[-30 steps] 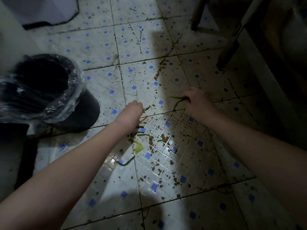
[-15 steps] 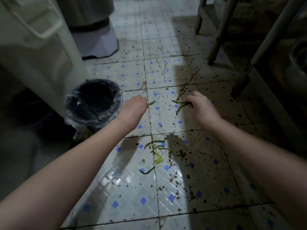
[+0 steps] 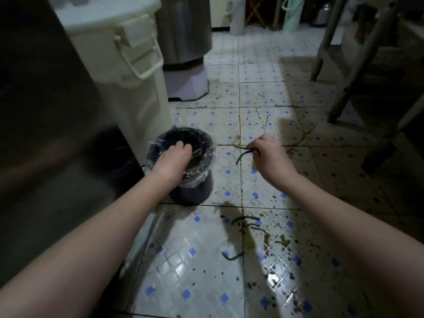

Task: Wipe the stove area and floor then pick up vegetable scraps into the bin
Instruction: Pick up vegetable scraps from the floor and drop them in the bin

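White tiled floor (image 3: 206, 260) is speckled with dirt; right hand (image 3: 269, 156) grips green scraps (image 3: 243, 154), left hand (image 3: 172, 157) loosely curled over bin (image 3: 206, 143).

Two bare forearms came in from the lower corners of the frame, one from the lower left and one from the lower right. No sleeve covered either arm up to the frame edge. The left hand (image 3: 172, 158) and the right hand (image 3: 270, 154) wore no gloves, and no rings, watch or bracelet showed at the wrists. The fingers (image 3: 263, 140) were short and rounded.
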Action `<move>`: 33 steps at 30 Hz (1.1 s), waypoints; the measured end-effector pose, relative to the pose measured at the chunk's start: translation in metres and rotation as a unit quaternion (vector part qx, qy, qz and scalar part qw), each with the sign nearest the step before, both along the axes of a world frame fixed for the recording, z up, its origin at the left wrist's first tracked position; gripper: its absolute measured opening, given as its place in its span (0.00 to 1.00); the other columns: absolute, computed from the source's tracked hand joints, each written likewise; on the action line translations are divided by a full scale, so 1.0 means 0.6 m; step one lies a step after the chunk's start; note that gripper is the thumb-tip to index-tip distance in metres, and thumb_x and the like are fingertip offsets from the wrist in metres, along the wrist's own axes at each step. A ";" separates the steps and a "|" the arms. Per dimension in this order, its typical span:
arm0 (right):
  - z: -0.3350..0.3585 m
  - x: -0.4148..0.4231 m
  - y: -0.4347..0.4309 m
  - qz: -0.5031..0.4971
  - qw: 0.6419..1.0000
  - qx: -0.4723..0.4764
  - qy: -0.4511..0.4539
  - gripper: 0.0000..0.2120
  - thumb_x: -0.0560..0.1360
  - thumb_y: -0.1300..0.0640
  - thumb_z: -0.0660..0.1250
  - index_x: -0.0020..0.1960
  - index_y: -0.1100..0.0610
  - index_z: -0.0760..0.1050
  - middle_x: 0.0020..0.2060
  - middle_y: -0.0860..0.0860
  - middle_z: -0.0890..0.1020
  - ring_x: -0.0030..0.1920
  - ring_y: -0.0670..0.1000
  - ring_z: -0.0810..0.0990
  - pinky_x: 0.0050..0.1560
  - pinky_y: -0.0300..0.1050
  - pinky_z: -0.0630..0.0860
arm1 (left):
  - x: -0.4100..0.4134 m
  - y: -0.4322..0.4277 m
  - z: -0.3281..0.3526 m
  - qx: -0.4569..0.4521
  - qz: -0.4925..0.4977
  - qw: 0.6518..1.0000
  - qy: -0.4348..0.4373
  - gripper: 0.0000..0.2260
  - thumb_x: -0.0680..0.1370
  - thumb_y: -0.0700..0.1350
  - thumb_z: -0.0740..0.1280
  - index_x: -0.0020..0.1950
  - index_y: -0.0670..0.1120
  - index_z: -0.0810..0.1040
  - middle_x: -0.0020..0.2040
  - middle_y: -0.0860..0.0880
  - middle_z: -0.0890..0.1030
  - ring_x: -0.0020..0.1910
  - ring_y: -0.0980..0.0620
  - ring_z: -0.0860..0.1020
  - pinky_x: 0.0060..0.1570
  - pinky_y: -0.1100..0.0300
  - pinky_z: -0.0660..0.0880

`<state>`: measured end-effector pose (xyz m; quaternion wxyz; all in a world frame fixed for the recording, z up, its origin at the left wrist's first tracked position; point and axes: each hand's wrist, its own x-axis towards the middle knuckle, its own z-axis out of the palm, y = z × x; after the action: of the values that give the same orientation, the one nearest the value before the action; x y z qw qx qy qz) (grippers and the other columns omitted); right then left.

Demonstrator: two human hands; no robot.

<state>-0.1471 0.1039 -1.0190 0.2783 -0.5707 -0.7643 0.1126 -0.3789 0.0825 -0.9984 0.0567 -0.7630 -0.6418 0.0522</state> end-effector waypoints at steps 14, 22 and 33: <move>-0.003 -0.116 0.031 0.062 0.998 0.003 0.024 0.13 0.76 0.69 0.60 0.55 0.61 0.79 0.50 0.58 0.76 0.49 0.58 0.76 0.49 0.55 0.75 | -0.056 0.012 -0.021 -0.026 0.051 0.997 -0.057 0.18 0.73 0.27 0.59 0.62 0.39 0.66 0.58 0.40 0.68 0.56 0.38 0.73 0.49 0.47 0.71; -0.006 -0.183 0.050 0.072 0.997 0.016 0.034 0.14 0.75 0.69 0.60 0.56 0.60 0.79 0.51 0.58 0.76 0.51 0.57 0.75 0.48 0.45 0.69 | -0.094 -0.005 -0.045 -0.002 0.062 0.996 -0.067 0.22 0.71 0.27 0.62 0.63 0.40 0.65 0.59 0.40 0.68 0.59 0.40 0.71 0.57 0.46 0.73; -0.039 -0.235 0.046 0.104 0.994 -0.014 0.018 0.14 0.74 0.70 0.61 0.57 0.61 0.78 0.54 0.58 0.76 0.54 0.59 0.75 0.51 0.55 0.76 | -0.140 -0.033 -0.052 0.043 0.091 0.993 -0.062 0.21 0.70 0.29 0.64 0.62 0.42 0.67 0.57 0.42 0.68 0.54 0.41 0.71 0.53 0.52 0.68</move>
<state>-0.2880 0.1313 -1.0421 0.2708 -0.4895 -0.8130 0.1616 -0.4627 0.0627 -1.0293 0.0447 -0.6998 -0.7127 -0.0176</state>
